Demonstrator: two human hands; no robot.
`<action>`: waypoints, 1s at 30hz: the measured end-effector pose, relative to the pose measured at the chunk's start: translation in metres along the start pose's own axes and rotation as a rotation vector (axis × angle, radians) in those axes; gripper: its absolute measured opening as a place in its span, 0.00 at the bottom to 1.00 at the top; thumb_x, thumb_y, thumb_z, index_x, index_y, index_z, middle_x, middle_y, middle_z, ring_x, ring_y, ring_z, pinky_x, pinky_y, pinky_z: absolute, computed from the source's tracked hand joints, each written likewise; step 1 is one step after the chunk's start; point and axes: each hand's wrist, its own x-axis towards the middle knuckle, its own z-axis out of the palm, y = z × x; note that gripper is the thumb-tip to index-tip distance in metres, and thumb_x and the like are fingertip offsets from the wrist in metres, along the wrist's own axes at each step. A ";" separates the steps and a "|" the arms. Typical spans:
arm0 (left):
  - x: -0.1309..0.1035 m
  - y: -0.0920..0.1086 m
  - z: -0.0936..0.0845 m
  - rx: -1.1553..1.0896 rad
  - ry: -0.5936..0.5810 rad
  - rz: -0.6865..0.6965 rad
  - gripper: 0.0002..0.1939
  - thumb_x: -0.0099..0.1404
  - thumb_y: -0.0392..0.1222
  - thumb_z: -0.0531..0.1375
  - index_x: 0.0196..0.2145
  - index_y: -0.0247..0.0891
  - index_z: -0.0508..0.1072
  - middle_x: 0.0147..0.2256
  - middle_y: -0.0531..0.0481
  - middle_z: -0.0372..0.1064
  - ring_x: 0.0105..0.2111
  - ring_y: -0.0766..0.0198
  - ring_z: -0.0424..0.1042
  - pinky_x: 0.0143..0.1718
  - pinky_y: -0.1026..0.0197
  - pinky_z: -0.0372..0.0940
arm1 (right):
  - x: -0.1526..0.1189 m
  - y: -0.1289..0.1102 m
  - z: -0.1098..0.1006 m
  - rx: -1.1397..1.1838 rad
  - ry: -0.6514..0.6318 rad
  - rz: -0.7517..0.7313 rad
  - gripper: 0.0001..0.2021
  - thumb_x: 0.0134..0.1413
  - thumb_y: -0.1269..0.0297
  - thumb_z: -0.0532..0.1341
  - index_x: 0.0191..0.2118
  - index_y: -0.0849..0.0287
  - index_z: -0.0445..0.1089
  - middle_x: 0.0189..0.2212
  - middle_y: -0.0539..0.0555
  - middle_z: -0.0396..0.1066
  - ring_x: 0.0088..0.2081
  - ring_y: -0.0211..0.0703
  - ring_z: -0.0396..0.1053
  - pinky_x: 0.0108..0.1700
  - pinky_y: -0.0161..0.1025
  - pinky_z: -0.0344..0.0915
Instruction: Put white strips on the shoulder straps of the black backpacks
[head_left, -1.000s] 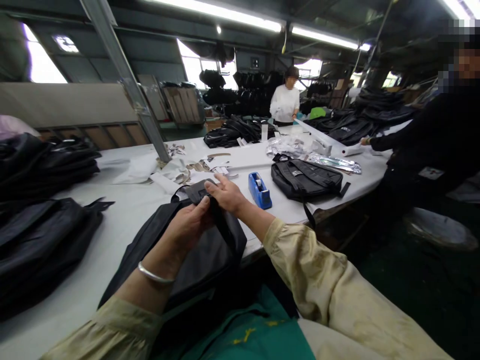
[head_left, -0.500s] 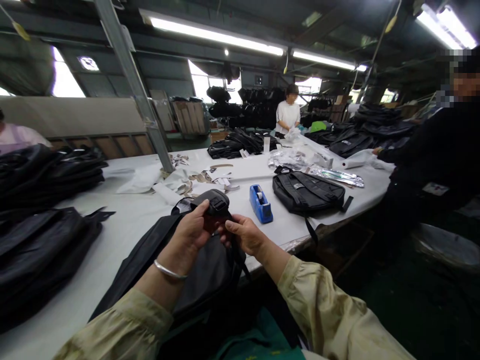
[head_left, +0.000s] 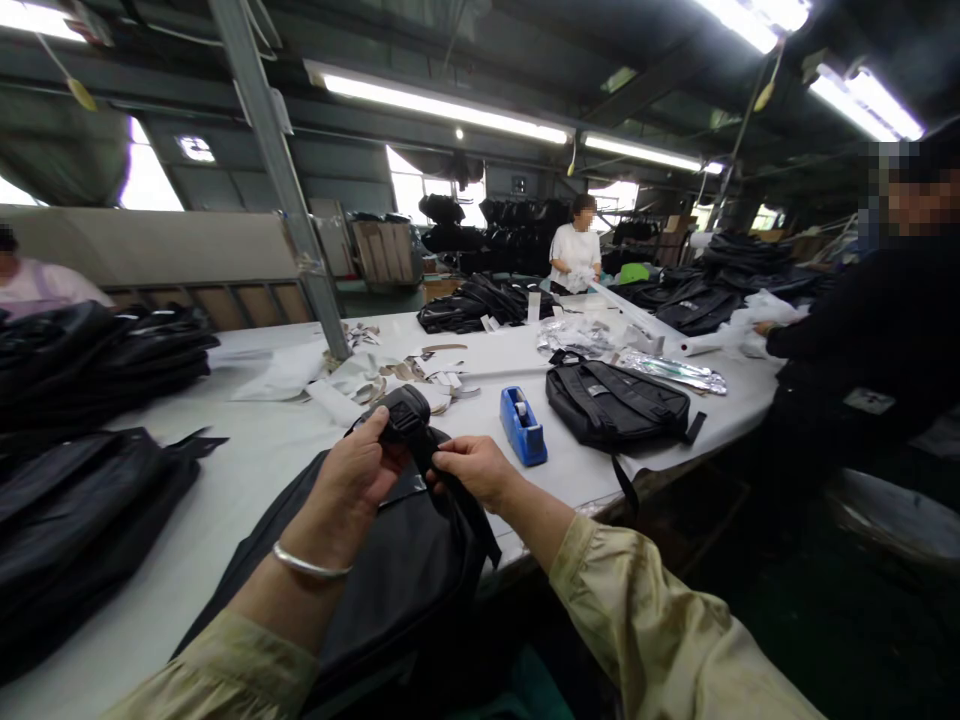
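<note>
A black bag [head_left: 382,570] lies on the white table's near edge, below both hands. My left hand [head_left: 364,465] is closed on a black strap with a buckle [head_left: 407,412], its thumb on the strap's near side. Just to the right, my right hand [head_left: 472,468] pinches the strap's hanging part, which runs down over the bag. The fingers' far sides are hidden. A blue tape dispenser [head_left: 523,427] stands to the right of my right hand.
Another black bag [head_left: 616,402] lies to the right. Black bags [head_left: 97,520] are piled at left. Paper scraps [head_left: 375,370] lie beside a metal post [head_left: 289,190]. A person in white [head_left: 574,250] stands across the table; a person in dark clothes [head_left: 877,340] handles plastic at right.
Both hands have shifted slightly left with the strap, and my right hand's fingers now pinch it more to the side. The person at right has moved the clear plastic.
</note>
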 end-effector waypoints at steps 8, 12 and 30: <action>-0.004 -0.004 -0.008 0.047 -0.046 -0.029 0.09 0.70 0.37 0.54 0.32 0.34 0.70 0.21 0.51 0.68 0.16 0.66 0.66 0.16 0.66 0.65 | 0.012 -0.004 0.012 0.081 -0.042 -0.180 0.15 0.41 0.57 0.72 0.33 0.62 0.73 0.22 0.49 0.74 0.21 0.34 0.69 0.24 0.31 0.63; -0.003 0.004 -0.009 -0.005 -0.036 -0.025 0.10 0.71 0.38 0.53 0.35 0.33 0.72 0.25 0.48 0.71 0.22 0.63 0.72 0.22 0.63 0.70 | 0.006 0.005 0.006 0.079 -0.063 -0.128 0.20 0.35 0.55 0.74 0.34 0.62 0.73 0.24 0.50 0.75 0.22 0.36 0.71 0.29 0.35 0.68; 0.018 0.069 0.008 -0.022 -0.065 0.019 0.04 0.64 0.32 0.58 0.34 0.31 0.74 0.27 0.46 0.74 0.24 0.63 0.73 0.24 0.65 0.70 | 0.018 0.003 -0.006 -0.165 -0.130 -0.159 0.27 0.38 0.57 0.75 0.46 0.61 0.73 0.25 0.48 0.73 0.26 0.37 0.70 0.31 0.35 0.68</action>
